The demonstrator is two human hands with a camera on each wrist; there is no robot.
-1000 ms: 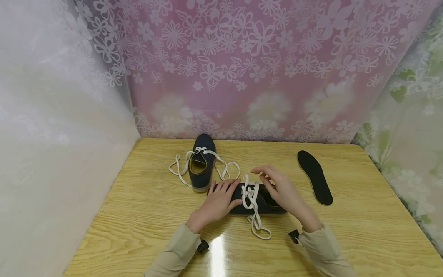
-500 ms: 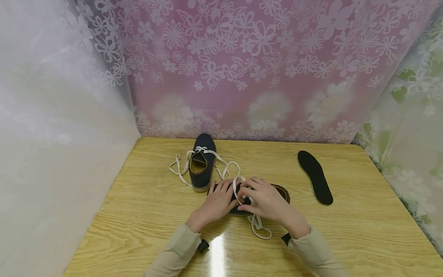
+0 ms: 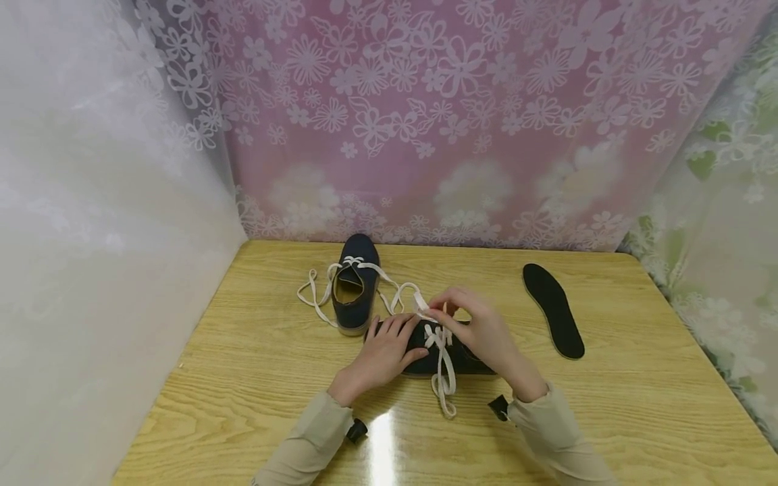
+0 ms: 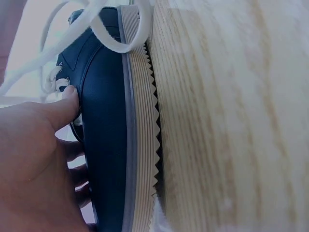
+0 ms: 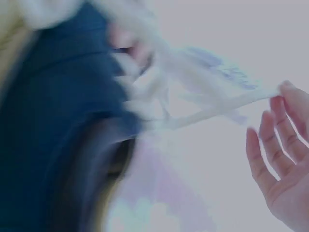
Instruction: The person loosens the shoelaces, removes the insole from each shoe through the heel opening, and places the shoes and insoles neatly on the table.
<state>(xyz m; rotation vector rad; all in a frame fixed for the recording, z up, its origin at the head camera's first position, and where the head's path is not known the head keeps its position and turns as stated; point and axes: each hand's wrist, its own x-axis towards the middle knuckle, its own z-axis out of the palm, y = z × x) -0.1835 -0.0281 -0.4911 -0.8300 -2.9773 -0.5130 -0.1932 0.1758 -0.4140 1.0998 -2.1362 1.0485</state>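
Observation:
A dark navy shoe (image 3: 464, 362) lies sideways on the table, toe to the left. My left hand (image 3: 381, 354) grips it over the toe; its thumb (image 4: 71, 96) presses near the lace holes, with the fingers on the far side. Above the shoe, my right hand (image 3: 483, 332) pinches a white shoelace (image 5: 217, 112) between thumb and index finger, the other fingers loosely bent. The lace is drawn out from the eyelets, taut in the right wrist view. Another lace end (image 3: 444, 385) hangs over the shoe's near side onto the table.
A matching navy shoe (image 3: 360, 251) stands behind, toe away, its white laces (image 3: 313, 300) spread to both sides. A black insole (image 3: 553, 312) lies to the right on the wooden table (image 3: 243, 378). Floral curtains (image 3: 425, 121) enclose the back and sides.
My right hand came down to the eyelets, then rose and drew back, pulling the lace up. The near lace end shifted slightly. My left hand stayed on the toe.

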